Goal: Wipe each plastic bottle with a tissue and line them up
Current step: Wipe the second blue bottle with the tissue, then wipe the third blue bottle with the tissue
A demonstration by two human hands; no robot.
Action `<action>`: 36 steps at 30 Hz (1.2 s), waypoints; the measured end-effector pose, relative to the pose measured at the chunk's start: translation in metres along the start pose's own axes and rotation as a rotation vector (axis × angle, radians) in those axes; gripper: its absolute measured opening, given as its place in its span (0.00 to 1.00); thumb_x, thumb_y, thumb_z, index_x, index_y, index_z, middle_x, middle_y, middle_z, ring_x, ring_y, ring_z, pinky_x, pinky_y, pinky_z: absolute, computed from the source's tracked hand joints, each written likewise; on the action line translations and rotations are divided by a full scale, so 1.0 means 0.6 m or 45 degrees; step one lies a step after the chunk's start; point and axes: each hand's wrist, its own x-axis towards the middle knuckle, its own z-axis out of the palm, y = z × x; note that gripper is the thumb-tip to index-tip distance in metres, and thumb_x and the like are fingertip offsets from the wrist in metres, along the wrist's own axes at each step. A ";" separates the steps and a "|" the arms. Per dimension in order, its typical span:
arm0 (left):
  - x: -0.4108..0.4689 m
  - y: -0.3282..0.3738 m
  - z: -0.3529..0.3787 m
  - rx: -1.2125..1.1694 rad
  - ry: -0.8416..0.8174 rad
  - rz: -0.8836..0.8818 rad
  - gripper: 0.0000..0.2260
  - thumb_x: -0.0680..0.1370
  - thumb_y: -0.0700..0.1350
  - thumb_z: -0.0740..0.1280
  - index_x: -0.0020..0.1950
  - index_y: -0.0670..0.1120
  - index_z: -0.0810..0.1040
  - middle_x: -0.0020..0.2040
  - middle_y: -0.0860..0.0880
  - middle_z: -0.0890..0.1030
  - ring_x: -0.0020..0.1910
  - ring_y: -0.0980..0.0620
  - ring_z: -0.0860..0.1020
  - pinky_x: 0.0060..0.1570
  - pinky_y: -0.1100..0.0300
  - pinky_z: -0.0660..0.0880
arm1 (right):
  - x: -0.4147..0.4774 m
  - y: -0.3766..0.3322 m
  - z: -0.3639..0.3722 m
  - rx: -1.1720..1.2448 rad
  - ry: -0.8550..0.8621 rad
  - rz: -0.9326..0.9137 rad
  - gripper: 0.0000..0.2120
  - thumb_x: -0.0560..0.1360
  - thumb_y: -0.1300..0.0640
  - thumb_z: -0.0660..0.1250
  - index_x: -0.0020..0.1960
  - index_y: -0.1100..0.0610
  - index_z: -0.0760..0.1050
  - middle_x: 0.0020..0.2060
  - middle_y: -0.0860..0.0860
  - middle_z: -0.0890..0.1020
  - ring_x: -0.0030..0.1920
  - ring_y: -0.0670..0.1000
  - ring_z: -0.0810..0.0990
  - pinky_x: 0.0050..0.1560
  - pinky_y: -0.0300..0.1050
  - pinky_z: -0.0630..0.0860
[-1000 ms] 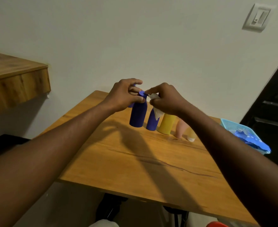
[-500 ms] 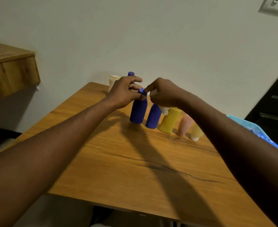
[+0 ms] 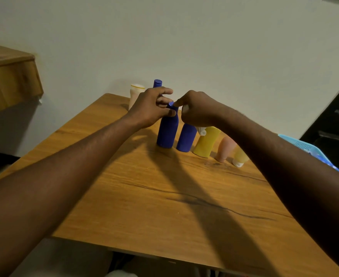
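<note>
**Hand state**
- The left hand (image 3: 150, 108) grips the neck of the first blue bottle (image 3: 167, 132). Thumb and fingers are curled round the neck just under the cap.
- The right hand (image 3: 196, 110) is closed round a white tissue (image 3: 202, 131). The tissue shows between the fingers near the bottle cap and hangs out below the palm. The index fingertip meets the cap of the first blue bottle. Whether the tissue itself touches the bottle cannot be told.

**Task items**
- The first blue bottle stands upright on the wooden desk (image 3: 144, 206), at the left end of a row.
- The row continues to the right in this order: second blue bottle (image 3: 186, 139), yellow bottle (image 3: 206, 141), pink bottle (image 3: 225, 147), small yellow bottle (image 3: 240, 156). Each stands just beside the next.
- The small yellow bottle rests on a white cap, cap downward.
- The tops of the second blue bottle and the yellow bottle are hidden behind the right hand.
- Two further containers stand apart from the row, at the far edge of the desk near the wall (image 3: 204, 47): a third blue bottle (image 3: 157, 83) and a cream bottle (image 3: 136, 91). The left hand hides their lower parts.

**Surroundings**
- A light blue basket (image 3: 304, 145) sits at the right side of the desk, partly hidden by the right forearm.
- A wooden shelf (image 3: 8, 80) is fixed to the wall at the left.
</note>
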 end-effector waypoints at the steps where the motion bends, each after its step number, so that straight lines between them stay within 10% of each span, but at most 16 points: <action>1: -0.001 0.000 0.000 0.008 0.000 0.002 0.31 0.75 0.37 0.76 0.76 0.45 0.71 0.58 0.51 0.84 0.55 0.58 0.82 0.50 0.68 0.78 | 0.001 0.000 0.001 0.001 0.003 0.001 0.24 0.77 0.64 0.64 0.73 0.57 0.73 0.62 0.57 0.81 0.58 0.56 0.80 0.50 0.43 0.72; 16: -0.010 0.004 0.000 0.014 0.001 -0.046 0.33 0.73 0.40 0.78 0.77 0.45 0.71 0.63 0.49 0.82 0.62 0.53 0.80 0.65 0.53 0.77 | -0.011 -0.002 -0.001 0.020 0.043 -0.038 0.24 0.77 0.62 0.66 0.73 0.58 0.72 0.67 0.56 0.77 0.63 0.56 0.77 0.55 0.42 0.71; 36: 0.126 -0.010 -0.088 0.339 0.339 0.039 0.18 0.79 0.42 0.73 0.69 0.43 0.79 0.63 0.46 0.82 0.58 0.52 0.79 0.54 0.63 0.74 | 0.156 -0.020 -0.100 0.136 0.506 -0.235 0.13 0.76 0.59 0.72 0.59 0.62 0.81 0.56 0.55 0.82 0.47 0.49 0.80 0.38 0.34 0.73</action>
